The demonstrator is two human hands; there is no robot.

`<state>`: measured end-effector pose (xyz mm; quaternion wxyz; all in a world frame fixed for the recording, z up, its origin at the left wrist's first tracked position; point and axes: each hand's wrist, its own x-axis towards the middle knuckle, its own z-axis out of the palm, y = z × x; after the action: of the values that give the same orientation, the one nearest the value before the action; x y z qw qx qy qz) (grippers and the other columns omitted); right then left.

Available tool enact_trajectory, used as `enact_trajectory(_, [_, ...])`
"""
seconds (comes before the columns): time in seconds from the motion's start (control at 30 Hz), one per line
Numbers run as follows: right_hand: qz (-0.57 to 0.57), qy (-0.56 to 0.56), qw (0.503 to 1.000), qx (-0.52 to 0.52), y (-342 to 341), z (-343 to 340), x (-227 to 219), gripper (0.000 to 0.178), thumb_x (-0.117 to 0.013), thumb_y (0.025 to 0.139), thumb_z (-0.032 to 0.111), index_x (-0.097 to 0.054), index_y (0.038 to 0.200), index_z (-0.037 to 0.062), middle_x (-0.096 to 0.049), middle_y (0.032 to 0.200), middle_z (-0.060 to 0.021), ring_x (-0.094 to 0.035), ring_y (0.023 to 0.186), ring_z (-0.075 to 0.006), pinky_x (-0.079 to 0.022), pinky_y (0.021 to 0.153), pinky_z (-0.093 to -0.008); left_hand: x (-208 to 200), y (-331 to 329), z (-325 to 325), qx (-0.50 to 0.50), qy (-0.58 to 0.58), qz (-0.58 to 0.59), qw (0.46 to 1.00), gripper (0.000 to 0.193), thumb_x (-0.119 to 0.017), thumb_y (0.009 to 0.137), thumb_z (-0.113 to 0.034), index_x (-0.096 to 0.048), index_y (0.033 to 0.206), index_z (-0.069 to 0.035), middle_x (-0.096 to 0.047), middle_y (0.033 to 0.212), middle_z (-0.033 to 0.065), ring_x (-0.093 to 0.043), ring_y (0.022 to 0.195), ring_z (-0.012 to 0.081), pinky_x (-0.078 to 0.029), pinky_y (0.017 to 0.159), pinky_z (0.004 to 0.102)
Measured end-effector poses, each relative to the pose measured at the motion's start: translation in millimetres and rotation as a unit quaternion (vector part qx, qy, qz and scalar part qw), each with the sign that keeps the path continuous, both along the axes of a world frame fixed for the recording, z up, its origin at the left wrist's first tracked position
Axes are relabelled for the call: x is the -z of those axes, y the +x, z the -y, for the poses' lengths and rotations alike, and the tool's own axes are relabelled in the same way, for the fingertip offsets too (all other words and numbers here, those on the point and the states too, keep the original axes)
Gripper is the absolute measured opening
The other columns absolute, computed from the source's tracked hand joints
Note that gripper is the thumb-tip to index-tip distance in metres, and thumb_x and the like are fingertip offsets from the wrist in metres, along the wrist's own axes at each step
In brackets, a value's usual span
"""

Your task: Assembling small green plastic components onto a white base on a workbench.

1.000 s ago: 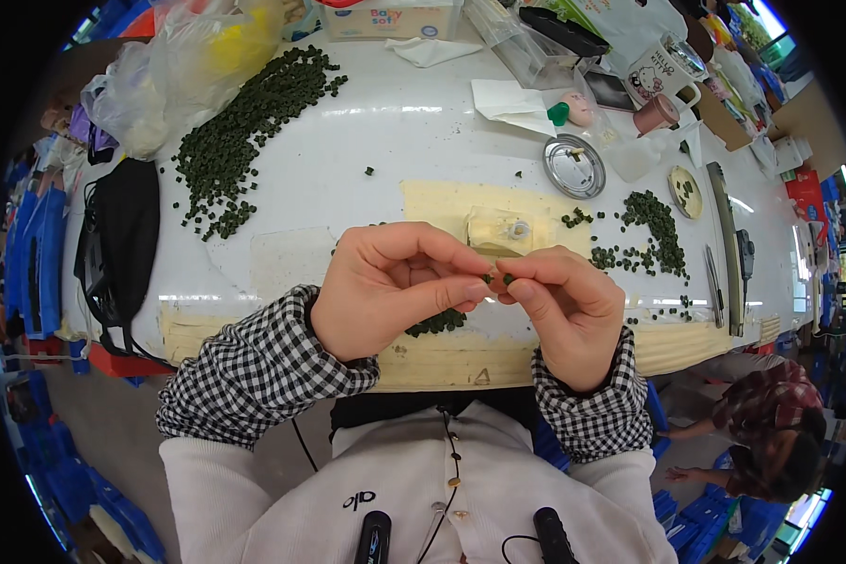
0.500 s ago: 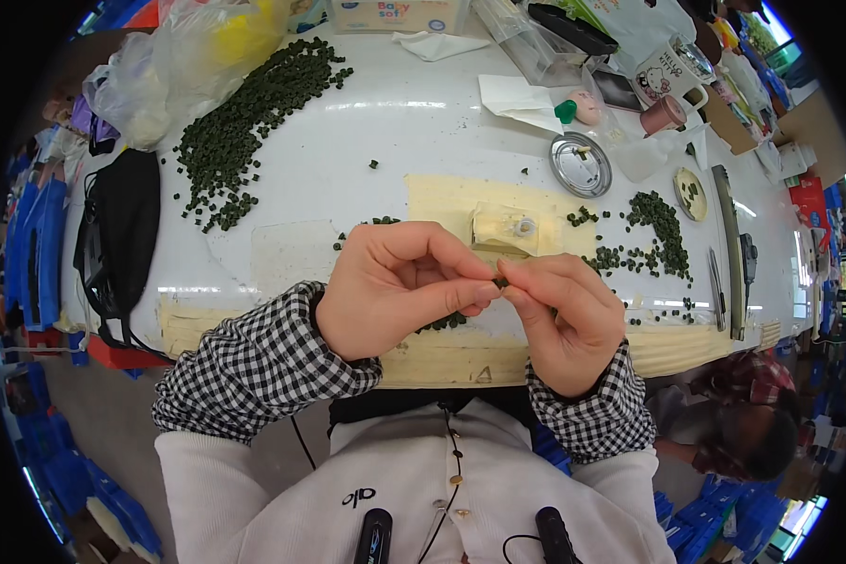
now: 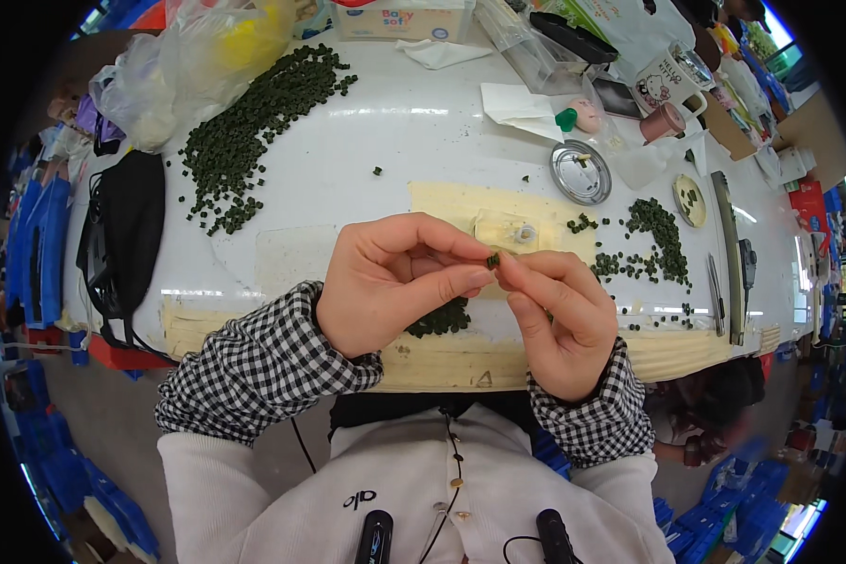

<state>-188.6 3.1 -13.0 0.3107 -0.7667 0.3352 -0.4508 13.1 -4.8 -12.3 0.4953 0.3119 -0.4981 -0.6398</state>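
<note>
In front of my chest, my left hand (image 3: pixel 385 287) pinches a small dark green block-like piece (image 3: pixel 493 261) between thumb and index finger. My right hand (image 3: pixel 566 320) is close beside it, index fingertip against or very near the piece, its thumb parted from that finger. Below my left hand lies a pile of similar dark green pieces (image 3: pixel 442 320), partly hidden by the hand. Behind the fingertips, a small pale block (image 3: pixel 498 228) with a clear round part on top rests on yellowish tape (image 3: pixel 437 195).
A large heap of green pieces (image 3: pixel 244 132) spreads at the far left; a smaller group (image 3: pixel 658 230) lies right. Around them are a black cloth item (image 3: pixel 127 235), a round metal lid (image 3: pixel 580 172), a shallow dish (image 3: pixel 690 200), tweezers (image 3: pixel 714 291), a steel ruler (image 3: pixel 729 254) and a mug (image 3: pixel 667 80).
My right thumb has come away from the small piece and dropped lower. The piece now shows more at my left fingertips, slightly left and higher. Someone at the right has shifted.
</note>
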Motion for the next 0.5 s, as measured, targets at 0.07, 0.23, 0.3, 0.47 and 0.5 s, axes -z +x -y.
enact_trajectory(0.07, [0.003,0.003,1.000,0.001,-1.2,-0.1,-0.2,0.034,-0.064,0.083,-0.007,-0.064,0.117,0.0010,-0.063,0.100,-0.0121,-0.062,0.082,-0.0175,-0.051,0.069,-0.0242,-0.3,-1.3,0.8,0.001,-0.009,-0.001,1.000,0.016,-0.063,0.085,0.008,-0.062,0.101,0.007,-0.065,0.096,0.0127,-0.065,0.086,0.0152,-0.055,0.079,0.0256])
enact_trajectory(0.23, [0.008,0.006,1.000,-0.004,-1.7,-0.2,-1.2,0.034,-0.064,0.083,-0.007,-0.065,0.116,0.0013,-0.063,0.101,-0.0119,-0.062,0.083,-0.0167,-0.050,0.070,-0.0239,3.1,0.2,3.4,0.011,-0.020,-0.002,1.000,0.019,-0.063,0.085,0.007,-0.063,0.104,0.006,-0.066,0.097,0.0109,-0.064,0.087,0.0131,-0.054,0.081,0.0242])
enact_trajectory(0.3, [0.016,0.013,1.000,-0.008,-2.3,0.1,1.6,0.034,-0.064,0.083,-0.007,-0.065,0.117,0.0014,-0.063,0.101,-0.0118,-0.062,0.083,-0.0166,-0.050,0.070,-0.0238,4.7,0.8,4.8,0.014,-0.019,0.002,1.000,0.018,-0.063,0.085,0.008,-0.063,0.103,0.006,-0.066,0.096,0.0108,-0.064,0.087,0.0132,-0.054,0.080,0.0242])
enact_trajectory(0.47, [0.016,0.022,1.000,-0.015,-5.5,1.8,2.4,0.035,-0.064,0.084,-0.006,-0.064,0.117,0.0018,-0.063,0.101,-0.0117,-0.062,0.083,-0.0164,-0.050,0.070,-0.0237,3.3,-2.8,7.0,0.003,-0.008,0.006,1.000,0.014,-0.063,0.084,0.010,-0.062,0.097,0.007,-0.064,0.094,0.0124,-0.065,0.084,0.0164,-0.056,0.077,0.0261])
enact_trajectory(0.5, [0.017,0.022,1.000,-0.015,-5.3,2.0,2.3,0.035,-0.063,0.084,-0.006,-0.064,0.118,0.0018,-0.063,0.102,-0.0117,-0.062,0.083,-0.0163,-0.050,0.070,-0.0237,4.2,-2.3,7.3,0.003,-0.009,0.007,1.000,0.014,-0.063,0.084,0.010,-0.062,0.097,0.007,-0.064,0.094,0.0124,-0.065,0.084,0.0164,-0.056,0.077,0.0261])
